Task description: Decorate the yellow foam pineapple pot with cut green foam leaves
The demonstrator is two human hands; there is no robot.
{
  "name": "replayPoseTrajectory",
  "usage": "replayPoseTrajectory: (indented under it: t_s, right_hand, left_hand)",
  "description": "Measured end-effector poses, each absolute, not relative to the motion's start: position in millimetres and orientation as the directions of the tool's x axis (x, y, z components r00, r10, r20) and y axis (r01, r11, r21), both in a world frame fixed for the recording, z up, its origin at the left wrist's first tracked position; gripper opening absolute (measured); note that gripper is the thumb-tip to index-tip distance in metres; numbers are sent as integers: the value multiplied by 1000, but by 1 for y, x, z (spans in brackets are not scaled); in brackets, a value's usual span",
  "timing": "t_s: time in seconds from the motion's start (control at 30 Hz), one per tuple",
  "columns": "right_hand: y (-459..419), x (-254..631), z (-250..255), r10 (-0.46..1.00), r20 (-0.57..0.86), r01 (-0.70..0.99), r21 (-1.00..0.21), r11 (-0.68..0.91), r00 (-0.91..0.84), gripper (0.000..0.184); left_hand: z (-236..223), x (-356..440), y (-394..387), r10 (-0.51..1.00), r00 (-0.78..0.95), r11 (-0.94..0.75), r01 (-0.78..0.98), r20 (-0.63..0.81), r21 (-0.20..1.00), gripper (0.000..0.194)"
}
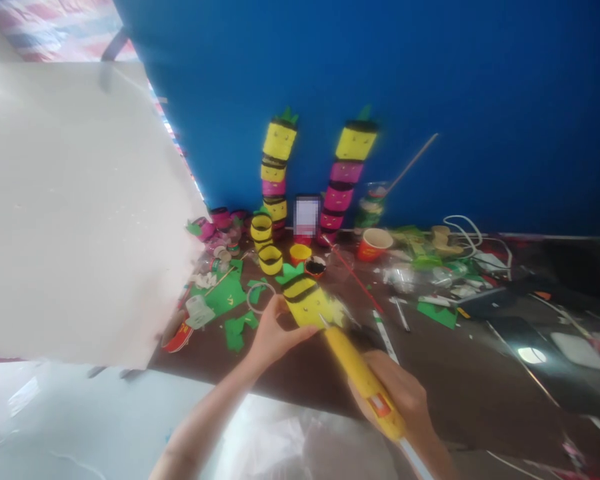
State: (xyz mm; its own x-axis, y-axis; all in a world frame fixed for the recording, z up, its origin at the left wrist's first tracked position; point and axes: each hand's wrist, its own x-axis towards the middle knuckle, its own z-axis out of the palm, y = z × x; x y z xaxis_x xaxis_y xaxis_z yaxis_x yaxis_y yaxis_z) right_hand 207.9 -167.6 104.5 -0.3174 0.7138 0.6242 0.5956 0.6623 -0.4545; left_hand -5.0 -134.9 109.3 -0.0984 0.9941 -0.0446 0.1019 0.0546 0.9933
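Observation:
My left hand (275, 333) is closed around the side of a yellow cup craft (307, 307) with a black band and green paper leaves on top, lying tilted over the table. In my right hand (393, 383) is a yellow hot glue gun (357, 363), a white glue stick running out of its rear end. Its metal nozzle (323, 321) points at the yellow cup craft and looks to touch or nearly touch it. The far end of the craft is blurred.
Two tall stacks of yellow and pink cups, a left stack (275, 173) and a right stack (343, 183), stand against the blue wall (430, 80). Green paper scraps (225, 297), a red paper cup (375, 245) and plastic bottles litter the brown table (445, 380). A white board (80, 213) rises on the left.

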Motion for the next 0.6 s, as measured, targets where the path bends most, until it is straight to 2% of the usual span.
replayPoseTrajectory:
  t_s: [0.1,0.37,0.6]
  right_hand:
    - [-168,210,103,739,566,579,-484,656,-365,12]
    - [-167,208,102,739,557,564,-494,662,-379,4]
    - [-167,208,118,776,461,581,-518,629,-430,9]
  left_hand:
    - [110,-5,-135,992,-120,61,109,-47,992,52]
    - [111,-5,-135,992,-126,45,159,-25,986,50]
    - [113,-5,-137,984,-177,31,226,10,974,53]
